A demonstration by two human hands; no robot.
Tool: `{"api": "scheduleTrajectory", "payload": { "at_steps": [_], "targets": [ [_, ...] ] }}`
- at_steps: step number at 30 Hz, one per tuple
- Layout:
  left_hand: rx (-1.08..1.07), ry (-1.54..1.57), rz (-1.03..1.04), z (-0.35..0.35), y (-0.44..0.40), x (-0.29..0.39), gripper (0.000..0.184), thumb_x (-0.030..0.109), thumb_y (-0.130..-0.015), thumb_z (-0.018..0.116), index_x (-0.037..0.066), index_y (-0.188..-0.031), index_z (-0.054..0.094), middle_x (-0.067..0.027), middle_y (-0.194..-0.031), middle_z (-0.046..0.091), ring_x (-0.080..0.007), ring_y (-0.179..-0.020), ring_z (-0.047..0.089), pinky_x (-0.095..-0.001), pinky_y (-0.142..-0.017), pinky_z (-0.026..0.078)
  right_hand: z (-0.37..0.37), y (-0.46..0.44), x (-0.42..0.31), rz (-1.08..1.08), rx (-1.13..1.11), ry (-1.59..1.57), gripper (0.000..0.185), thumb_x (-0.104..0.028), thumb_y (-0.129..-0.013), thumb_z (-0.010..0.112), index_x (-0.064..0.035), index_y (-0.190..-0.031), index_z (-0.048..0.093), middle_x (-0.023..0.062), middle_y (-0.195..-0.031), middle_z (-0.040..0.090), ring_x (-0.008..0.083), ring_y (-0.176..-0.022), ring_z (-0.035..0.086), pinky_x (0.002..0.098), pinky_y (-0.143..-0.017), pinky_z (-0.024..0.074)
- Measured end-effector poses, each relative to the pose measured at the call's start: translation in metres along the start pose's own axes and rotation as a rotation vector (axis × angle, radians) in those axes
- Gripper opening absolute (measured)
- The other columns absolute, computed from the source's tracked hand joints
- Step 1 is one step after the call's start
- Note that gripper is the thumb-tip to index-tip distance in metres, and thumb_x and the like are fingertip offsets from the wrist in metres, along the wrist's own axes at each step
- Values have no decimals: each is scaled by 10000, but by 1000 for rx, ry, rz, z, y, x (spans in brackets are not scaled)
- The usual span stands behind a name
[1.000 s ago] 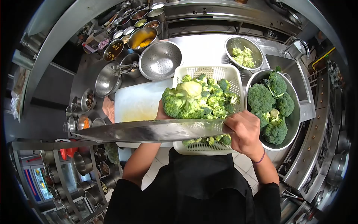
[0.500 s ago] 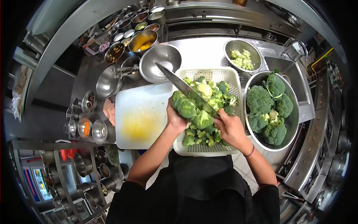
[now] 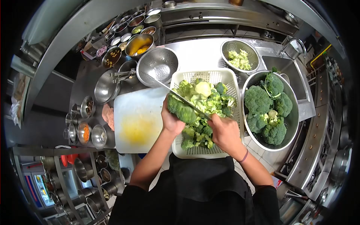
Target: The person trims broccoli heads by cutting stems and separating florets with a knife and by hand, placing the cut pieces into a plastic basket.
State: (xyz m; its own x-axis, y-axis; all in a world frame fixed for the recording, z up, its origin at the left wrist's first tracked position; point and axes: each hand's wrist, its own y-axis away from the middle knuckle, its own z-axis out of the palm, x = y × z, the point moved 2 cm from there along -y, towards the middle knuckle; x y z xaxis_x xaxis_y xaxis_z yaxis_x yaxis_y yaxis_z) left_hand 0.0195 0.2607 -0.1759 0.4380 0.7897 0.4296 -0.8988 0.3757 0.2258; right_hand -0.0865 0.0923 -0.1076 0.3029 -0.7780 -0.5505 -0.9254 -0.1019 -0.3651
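Observation:
My left hand [image 3: 173, 119] is closed around a head of broccoli [image 3: 181, 109], held over the left part of a white plastic basket [image 3: 205, 153]. In my right hand [image 3: 225, 135] is the handle of a large kitchen knife [image 3: 183, 99]. Its blade slants up and left, edge-on to me, across the top of the held broccoli. Cut broccoli florets [image 3: 202, 135] and paler stem pieces [image 3: 203, 89] lie in the basket under both hands. The knife's handle is mostly hidden by my fingers.
A white cutting board [image 3: 137, 129] with a yellow stain lies left of the basket. On the right, a steel colander [image 3: 294, 133] holds whole broccoli heads. Behind stand a colander [image 3: 254, 71] of pale trimmings and a perforated steel bowl [image 3: 157, 62]. A sink [image 3: 281, 64] is at back right.
The knife blade has turned from showing its flat side to nearly edge-on. The held broccoli has tilted and come slightly left; my right hand has shifted slightly down. The view has moved a little.

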Motion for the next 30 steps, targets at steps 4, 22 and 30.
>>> {"api": "scheduleTrajectory", "payload": {
  "at_steps": [4, 22, 30],
  "targets": [
    [-172, -87, -122, 8, 10, 3, 567, 485, -997, 375, 87, -1396, 436, -122, -1355, 531, -305, -1207, 543, -481, -1022, 443, 5, 5, 9, 102, -44, 8, 124, -74, -887, 587, -49, -907, 467, 131, -681, 569, 356, -562, 561, 449, -534, 430],
    [-326, -291, 116, 23, -4, 11, 850, 102, -723, 824, 157, -1384, 293, -66, -1359, 413, -235, -1247, 454, -374, -1002, 442, -3, -3, 18, 88, 33, 13, 109, -77, -898, 601, -46, -913, 498, 120, -608, 543, 323, -526, 542, 414, -501, 402],
    [-201, -480, 387, 4, -19, 33, 774, 6, -711, 682, 64, -1379, 295, -116, -1289, 464, -268, -1182, 517, -384, -1053, 411, -1, 24, 33, 601, 45, -784, 241, -216, -1012, 510, -23, -1157, 510, 23, -642, 612, 60, -504, 530, 223, -447, 410]
  ]
}}
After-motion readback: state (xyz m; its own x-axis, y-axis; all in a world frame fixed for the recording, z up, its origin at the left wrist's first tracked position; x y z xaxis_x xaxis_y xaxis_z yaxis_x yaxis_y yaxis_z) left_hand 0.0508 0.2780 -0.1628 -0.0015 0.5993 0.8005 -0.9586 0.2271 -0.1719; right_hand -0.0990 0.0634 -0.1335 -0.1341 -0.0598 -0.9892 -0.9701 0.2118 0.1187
